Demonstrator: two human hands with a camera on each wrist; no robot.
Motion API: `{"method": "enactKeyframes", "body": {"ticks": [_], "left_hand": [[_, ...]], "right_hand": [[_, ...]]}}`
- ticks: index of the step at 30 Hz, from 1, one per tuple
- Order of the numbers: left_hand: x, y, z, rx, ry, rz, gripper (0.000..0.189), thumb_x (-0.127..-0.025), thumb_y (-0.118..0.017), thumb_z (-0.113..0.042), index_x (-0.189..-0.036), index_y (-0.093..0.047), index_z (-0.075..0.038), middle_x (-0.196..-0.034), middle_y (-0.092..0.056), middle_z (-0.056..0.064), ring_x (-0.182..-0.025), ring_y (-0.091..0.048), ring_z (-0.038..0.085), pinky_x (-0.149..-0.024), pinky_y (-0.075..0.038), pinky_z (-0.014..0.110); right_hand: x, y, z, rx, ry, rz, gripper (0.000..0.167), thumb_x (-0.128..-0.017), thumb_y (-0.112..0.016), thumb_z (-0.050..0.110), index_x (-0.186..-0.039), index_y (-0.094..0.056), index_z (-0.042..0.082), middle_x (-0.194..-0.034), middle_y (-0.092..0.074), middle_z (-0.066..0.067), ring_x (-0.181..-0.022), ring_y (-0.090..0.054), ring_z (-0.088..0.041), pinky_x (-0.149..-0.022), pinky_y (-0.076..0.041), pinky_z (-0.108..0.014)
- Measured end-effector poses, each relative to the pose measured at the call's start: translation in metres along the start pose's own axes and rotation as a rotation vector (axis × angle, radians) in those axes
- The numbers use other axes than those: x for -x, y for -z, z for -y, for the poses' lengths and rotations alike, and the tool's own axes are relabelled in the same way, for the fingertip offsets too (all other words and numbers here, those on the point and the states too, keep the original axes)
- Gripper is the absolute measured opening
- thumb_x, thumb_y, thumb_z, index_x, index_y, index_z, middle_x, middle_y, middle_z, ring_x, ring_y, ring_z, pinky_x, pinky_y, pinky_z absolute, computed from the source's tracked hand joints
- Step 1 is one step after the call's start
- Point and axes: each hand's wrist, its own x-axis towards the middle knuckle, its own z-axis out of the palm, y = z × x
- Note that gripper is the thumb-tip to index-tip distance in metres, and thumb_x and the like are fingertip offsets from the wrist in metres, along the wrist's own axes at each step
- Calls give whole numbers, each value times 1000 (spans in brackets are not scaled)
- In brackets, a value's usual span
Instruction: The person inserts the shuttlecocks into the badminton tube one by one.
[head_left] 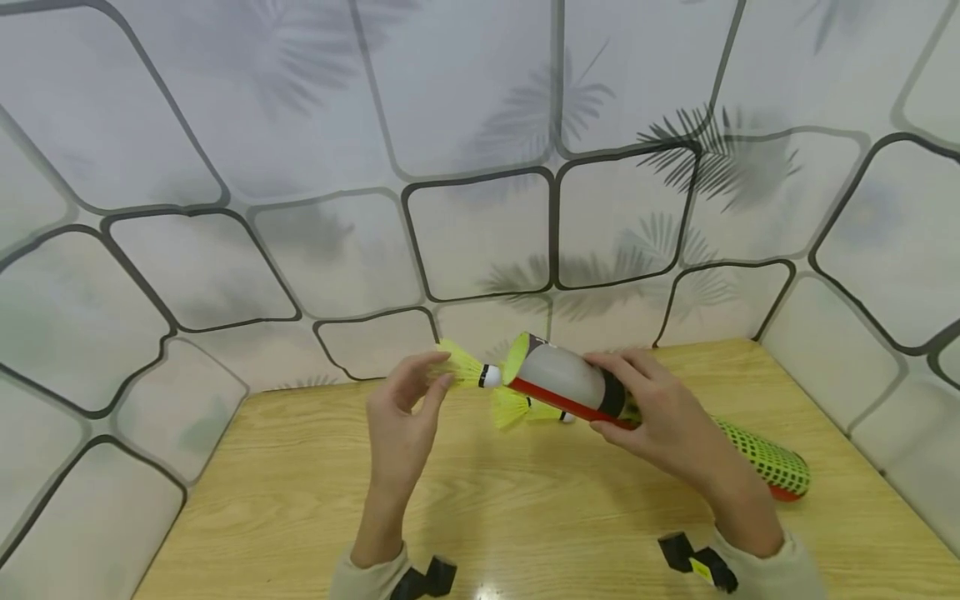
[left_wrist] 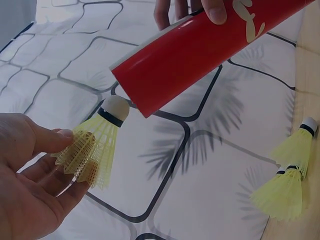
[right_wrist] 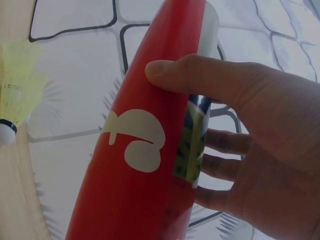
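Note:
My left hand pinches a yellow shuttlecock by its skirt, thumb on one side and fingers on the other. Its white cork end points at the mouth of a shuttlecock tube, close to the rim. The tube is red, grey and black with a green dotted part, and it is tilted, its mouth end raised to the left. Around its middle my right hand grips it, thumb across the red side in the right wrist view. Behind the tube, yellow shuttlecocks lie on the table, partly hidden in the head view.
The wooden table meets a patterned wall covering at its back and right sides. The tube's green dotted far end extends past my right wrist toward the table's right side.

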Motion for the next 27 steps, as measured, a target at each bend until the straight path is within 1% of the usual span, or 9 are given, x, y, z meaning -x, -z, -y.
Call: {"method": "enactKeyframes", "body": {"ticks": [1,4,9,13,19,24,27], "left_hand": [[0,-1,0,-1,-9,3,23,-92,-71,8,-113,-73,0,-92,-74,12,-83,-72,23,-81,-59,26],[1,-3,-2,-14,-30,14,23,-93,-69,9,-114,-73,0,-96,-75,11,-89,-73,26,-86,-59,28],[3,-7,-3,-62,-51,41,23,-95,-68,8,-115,-73,-2,-104,-76,8,-98,-73,24,-92,-58,30],[4,-10,-2,-85,-62,57,25,-94,-68,9,-115,-73,-3,-103,-76,7,-94,-73,24,-92,-58,31],[6,-14,-3,-107,-74,53,28,-91,-71,11,-115,-73,-5,-103,-76,6,-87,-74,25,-86,-60,30],[8,-19,-2,-93,-99,66,29,-91,-71,12,-115,-73,-4,-106,-76,7,-85,-75,25,-83,-61,33],[9,-23,-2,-86,-113,74,28,-90,-71,11,-114,-73,-3,-105,-76,8,-85,-75,23,-83,-61,34]], "right_hand": [[0,-1,1,-2,0,5,78,-73,-95,11,-141,-57,14,-126,-57,-8,-108,-62,-28,-83,-59,-48],[0,-3,3,-5,-3,18,78,-73,-94,12,-142,-57,15,-126,-57,-8,-108,-62,-27,-84,-59,-48],[-1,-5,5,-4,-6,35,78,-74,-94,14,-143,-56,15,-127,-57,-8,-110,-62,-28,-85,-59,-48],[-2,-7,7,-2,-16,44,78,-75,-94,15,-143,-56,15,-129,-56,-8,-112,-62,-29,-86,-59,-49],[-2,-7,9,-10,-11,50,78,-75,-94,15,-143,-56,15,-129,-56,-8,-111,-62,-28,-84,-59,-47],[-3,-8,10,-16,6,49,77,-75,-93,14,-143,-56,15,-127,-57,-7,-110,-62,-26,-83,-59,-45],[-3,-8,11,-18,14,50,76,-75,-93,14,-142,-57,15,-127,-57,-7,-110,-62,-25,-83,-59,-44]]}}
